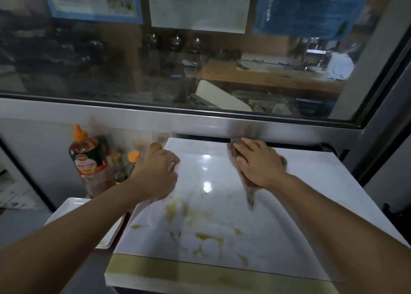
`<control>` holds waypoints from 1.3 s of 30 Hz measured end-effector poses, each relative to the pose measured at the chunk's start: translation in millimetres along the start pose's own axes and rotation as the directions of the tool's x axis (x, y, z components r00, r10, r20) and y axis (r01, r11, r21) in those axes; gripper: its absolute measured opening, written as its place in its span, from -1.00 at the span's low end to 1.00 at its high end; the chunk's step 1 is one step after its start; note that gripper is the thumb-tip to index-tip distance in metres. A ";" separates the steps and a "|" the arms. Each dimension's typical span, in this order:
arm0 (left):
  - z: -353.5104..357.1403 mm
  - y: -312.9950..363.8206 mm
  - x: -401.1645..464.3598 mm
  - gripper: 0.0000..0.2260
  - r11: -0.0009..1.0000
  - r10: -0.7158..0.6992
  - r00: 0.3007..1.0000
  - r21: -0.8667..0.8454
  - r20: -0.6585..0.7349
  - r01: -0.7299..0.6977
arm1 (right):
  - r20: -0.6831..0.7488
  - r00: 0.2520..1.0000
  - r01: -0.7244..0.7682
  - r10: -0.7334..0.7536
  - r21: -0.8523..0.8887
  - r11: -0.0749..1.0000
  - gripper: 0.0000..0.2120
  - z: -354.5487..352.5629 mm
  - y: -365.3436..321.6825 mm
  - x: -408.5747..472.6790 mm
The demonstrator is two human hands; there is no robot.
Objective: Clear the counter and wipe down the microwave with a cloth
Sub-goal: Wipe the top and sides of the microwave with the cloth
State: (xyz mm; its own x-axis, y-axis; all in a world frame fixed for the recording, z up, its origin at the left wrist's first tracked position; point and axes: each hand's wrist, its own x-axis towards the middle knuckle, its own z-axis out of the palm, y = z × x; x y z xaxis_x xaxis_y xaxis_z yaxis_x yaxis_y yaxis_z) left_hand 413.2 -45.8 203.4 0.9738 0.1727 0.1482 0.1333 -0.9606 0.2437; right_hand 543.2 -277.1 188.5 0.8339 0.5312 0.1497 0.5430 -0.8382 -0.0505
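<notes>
The white microwave's top (206,205) fills the middle of the view, smeared with yellow-brown stains (206,233) toward its front. My right hand (258,162) lies flat, fingers straight, pressing a brownish cloth (250,193) onto the back right part of the top. The cloth trails out from under the palm toward me. My left hand (159,173) rests on the top's left edge with its fingers bent over the surface and holds nothing that I can see.
Left of the microwave stand a large sauce bottle with an orange cap (89,160) and several smaller bottles (131,162). A stack of white trays (73,207) lies in front of them. A steel ledge (200,120) and a window run behind.
</notes>
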 end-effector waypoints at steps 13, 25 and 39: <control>-8.7 -36.7 -24.1 -0.62 0.962 -0.029 0.998 -0.269 0.054 0.042 | 0.029 0.978 0.203 -0.205 0.063 0.977 -0.54 5.2 -80.0 39.8; -14.5 -50.1 -51.1 -0.66 0.947 -0.051 0.999 -0.317 0.000 0.049 | -0.005 0.968 0.248 -0.250 0.131 0.960 -0.55 16.8 -113.1 56.1; -30.4 -36.1 -114.7 -0.72 0.904 -0.155 0.986 -0.412 -0.064 0.115 | -0.078 0.697 0.713 -0.713 0.180 0.678 -0.51 -3.4 -153.8 -97.5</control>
State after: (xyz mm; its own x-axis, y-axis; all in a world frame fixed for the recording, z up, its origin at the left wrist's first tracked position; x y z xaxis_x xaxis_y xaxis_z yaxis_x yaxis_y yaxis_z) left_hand 291.2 -24.3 206.8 0.9275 0.3329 0.1699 0.1567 -0.7590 0.6319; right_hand 378.1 -200.4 185.1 0.1867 0.9581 0.2171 0.9803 -0.1672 -0.1051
